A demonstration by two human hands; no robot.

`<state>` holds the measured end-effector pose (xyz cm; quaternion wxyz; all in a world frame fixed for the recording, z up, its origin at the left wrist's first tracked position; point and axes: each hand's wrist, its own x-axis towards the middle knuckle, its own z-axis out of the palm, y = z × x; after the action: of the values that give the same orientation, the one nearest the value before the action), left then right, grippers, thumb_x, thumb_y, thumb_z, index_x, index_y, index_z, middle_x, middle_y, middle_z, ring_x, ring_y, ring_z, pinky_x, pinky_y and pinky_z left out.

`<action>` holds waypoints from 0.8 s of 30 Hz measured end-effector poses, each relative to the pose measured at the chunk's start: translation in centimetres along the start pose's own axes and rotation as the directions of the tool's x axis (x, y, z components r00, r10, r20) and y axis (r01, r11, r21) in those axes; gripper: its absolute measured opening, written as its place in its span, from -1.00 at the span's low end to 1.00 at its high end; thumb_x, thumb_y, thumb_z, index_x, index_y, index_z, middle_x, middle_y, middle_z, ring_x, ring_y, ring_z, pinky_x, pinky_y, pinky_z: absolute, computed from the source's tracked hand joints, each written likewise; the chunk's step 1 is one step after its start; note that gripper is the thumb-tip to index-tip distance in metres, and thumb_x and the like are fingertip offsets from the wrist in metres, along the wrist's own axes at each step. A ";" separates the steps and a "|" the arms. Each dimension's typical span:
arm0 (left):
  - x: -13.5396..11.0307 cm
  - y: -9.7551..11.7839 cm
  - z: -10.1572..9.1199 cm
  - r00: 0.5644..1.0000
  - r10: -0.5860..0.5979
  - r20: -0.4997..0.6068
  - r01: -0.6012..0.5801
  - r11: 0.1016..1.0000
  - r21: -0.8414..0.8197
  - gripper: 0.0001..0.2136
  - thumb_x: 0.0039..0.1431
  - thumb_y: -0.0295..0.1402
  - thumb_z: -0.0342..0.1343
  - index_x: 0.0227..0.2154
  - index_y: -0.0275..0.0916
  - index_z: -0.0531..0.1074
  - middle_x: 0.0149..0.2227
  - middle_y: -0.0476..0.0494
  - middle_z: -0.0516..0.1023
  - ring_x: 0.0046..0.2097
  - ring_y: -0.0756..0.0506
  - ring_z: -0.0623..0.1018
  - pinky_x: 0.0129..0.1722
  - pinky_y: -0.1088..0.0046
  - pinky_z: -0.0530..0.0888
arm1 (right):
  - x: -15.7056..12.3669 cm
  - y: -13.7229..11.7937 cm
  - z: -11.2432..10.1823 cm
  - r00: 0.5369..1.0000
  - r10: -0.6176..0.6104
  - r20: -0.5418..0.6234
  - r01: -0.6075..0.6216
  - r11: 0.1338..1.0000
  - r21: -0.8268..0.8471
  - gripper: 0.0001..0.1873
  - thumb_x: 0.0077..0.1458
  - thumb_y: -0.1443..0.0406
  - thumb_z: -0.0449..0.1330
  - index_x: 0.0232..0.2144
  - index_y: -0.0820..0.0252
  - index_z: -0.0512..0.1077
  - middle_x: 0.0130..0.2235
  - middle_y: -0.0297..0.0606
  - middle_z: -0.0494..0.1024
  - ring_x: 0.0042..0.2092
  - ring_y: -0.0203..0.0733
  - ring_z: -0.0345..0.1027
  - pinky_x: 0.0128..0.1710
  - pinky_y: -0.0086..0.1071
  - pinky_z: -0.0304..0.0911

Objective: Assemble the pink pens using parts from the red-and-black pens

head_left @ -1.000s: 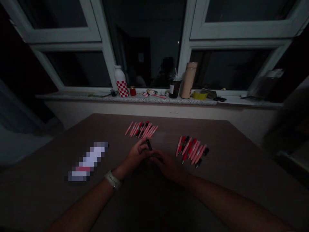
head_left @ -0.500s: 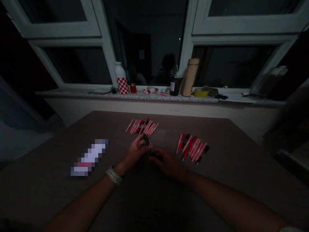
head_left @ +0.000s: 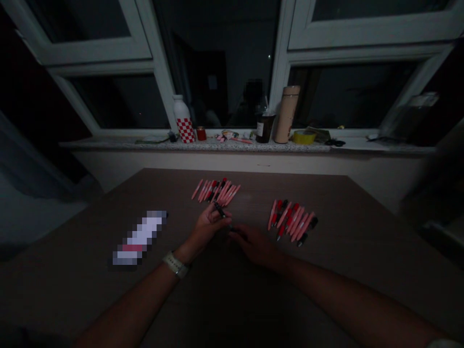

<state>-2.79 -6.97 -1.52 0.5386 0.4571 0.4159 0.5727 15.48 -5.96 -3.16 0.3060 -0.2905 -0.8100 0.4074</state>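
Over the middle of a brown table (head_left: 362, 232), my left hand (head_left: 206, 227), with a pale watch on its wrist, pinches a black pen (head_left: 219, 210) that slants up and to the left. My right hand (head_left: 255, 245) lies just right of it, fingers curled round a small dark piece at the pen's lower end that I cannot make out. A row of pink and red pens (head_left: 216, 191) lies just beyond my left hand. A second group of pink, red and black pens (head_left: 292, 221) lies to the right of my right hand.
A blurred white and pink oblong (head_left: 139, 238) lies on the table at the left. The window sill behind holds a checked white bottle (head_left: 184, 121), a dark jar (head_left: 264, 126), a tan flask (head_left: 286, 115) and a yellow tape roll (head_left: 303, 137).
The black pen in my left hand has tilted from nearly upright to a slant, and my hands have drawn slightly apart along it. The view has shifted a little.
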 end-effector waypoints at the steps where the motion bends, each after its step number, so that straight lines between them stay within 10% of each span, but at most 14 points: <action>1: 0.1 -0.2 -0.1 1.000 -0.001 0.002 0.001 1.000 0.005 -0.38 -0.18 -0.40 0.46 -0.01 -0.26 0.35 -0.35 0.00 0.55 -0.37 0.04 0.53 -0.36 0.59 0.43 | 0.0 0.0 0.0 1.000 0.011 0.000 -0.011 1.000 0.007 -0.71 0.32 0.13 0.05 -0.26 0.09 0.52 -0.25 -0.32 0.65 -0.19 -0.12 0.52 -0.16 -0.29 0.31; 24: 0.0 -0.6 0.1 0.994 -0.073 0.080 0.070 0.997 0.043 -0.34 -0.16 -0.40 0.45 0.03 -0.26 0.30 -0.42 0.03 0.55 -0.39 0.00 0.55 -0.34 0.54 0.44 | 0.0 0.2 0.2 0.999 0.026 0.032 -0.024 0.998 -0.050 -0.73 0.28 0.13 0.12 -0.11 0.11 0.51 -0.23 -0.29 0.65 -0.21 -0.14 0.53 -0.19 -0.32 0.32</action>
<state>-2.57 -6.89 -2.13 0.5659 0.4758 0.4211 0.5255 15.43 -5.97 -3.41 0.2805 -0.3013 -0.8209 0.3957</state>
